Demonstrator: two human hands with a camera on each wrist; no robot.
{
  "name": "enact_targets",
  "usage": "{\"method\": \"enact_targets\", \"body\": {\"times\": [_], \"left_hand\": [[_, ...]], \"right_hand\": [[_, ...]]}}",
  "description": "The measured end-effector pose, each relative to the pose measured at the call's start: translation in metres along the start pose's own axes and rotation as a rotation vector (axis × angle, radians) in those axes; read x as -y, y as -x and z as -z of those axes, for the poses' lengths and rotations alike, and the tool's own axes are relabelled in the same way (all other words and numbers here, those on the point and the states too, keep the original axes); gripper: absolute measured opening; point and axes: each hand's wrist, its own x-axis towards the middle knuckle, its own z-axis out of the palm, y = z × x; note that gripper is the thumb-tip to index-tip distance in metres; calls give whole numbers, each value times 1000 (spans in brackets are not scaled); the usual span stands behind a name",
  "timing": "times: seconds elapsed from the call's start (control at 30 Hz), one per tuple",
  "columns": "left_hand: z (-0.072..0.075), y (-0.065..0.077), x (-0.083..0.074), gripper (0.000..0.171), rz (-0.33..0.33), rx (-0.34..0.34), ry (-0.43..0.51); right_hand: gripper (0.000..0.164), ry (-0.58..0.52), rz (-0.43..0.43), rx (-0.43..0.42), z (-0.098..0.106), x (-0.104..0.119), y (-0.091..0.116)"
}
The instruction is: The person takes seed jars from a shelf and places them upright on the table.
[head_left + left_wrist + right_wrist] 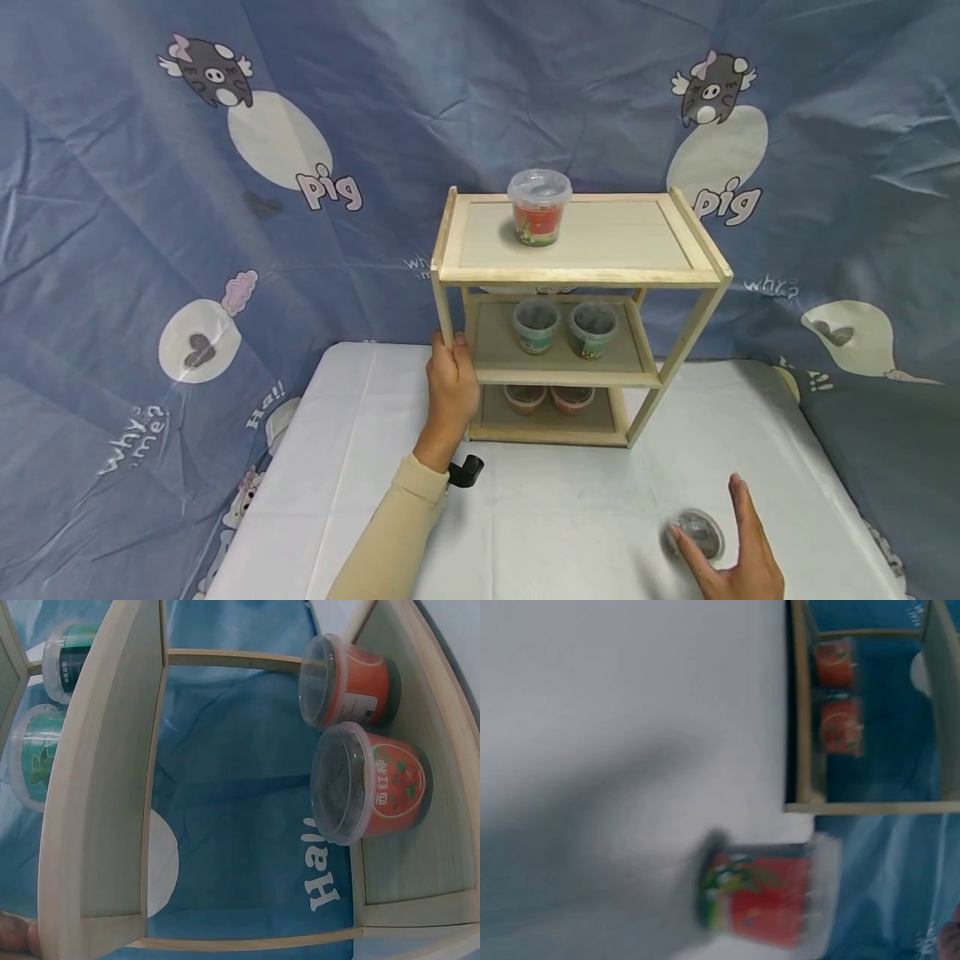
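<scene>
My left hand (pixel 452 387) grips the left post of a three-tier wooden shelf (pixel 622 242) in the head view. At the lower right, my right hand (pixel 738 558) has its thumb and fingers spread apart beside a lidded plastic tub (pixel 701 533) on the table. The right wrist view shows this tub's red label (pixel 769 900), slightly blurred. A tub with a red label (pixel 538 212) stands on the top tier. Two green-labelled tubs, one left (pixel 536 325) and one right (pixel 593 329), occupy the middle tier. On the bottom tier are two red tubs (pixel 397 784).
A white cloth (pixel 555 517) covers the table under the shelf. Blue fabric with pig prints (pixel 405 125) hangs behind and at both sides. Around my left wrist is a strap with a small black device (pixel 467 472).
</scene>
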Motion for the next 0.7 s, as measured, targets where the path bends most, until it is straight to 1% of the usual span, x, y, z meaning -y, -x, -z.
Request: {"method": "enact_targets", "body": {"times": [0.07, 0.13, 0.2, 0.23, 0.3, 0.37, 0.43, 0.47, 0.53, 0.6, 0.7], "left_hand": [[0, 0, 0, 28, 8, -1, -6], [0, 0, 1, 26, 18, 0, -9], [0, 0, -1, 24, 26, 2, -11], [0, 0, -3, 22, 28, 2, -11], [3, 1, -16, 20, 27, 2, -5], [5, 2, -27, 17, 24, 4, 0], [5, 3, -26, 21, 15, 5, 3], [5, 2, -24, 23, 9, 6, 2], [3, 1, -12, 28, 3, 8, -3], [1, 0, -1, 33, -3, 6, -11], [1, 0, -2, 33, -2, 5, -23]], "right_hand": [[116, -26, 54, -41, 1, 4, -2], [116, -30, 53, -11, 4, 11, -5], [115, -32, 29, 38, 7, 18, -7], [115, -35, 25, 53, 9, 22, -9], [115, -41, 40, 63, 11, 27, -12], [118, -71, 106, 19, 11, 29, -14], [120, -95, 174, -31, 12, 31, -17], [121, -102, 195, -48, 13, 32, -18], [121, -98, 168, -34, 17, 37, -19], [119, -83, 119, -2, 21, 43, -21], [116, -50, 44, 54, 26, 50, -23]]}}
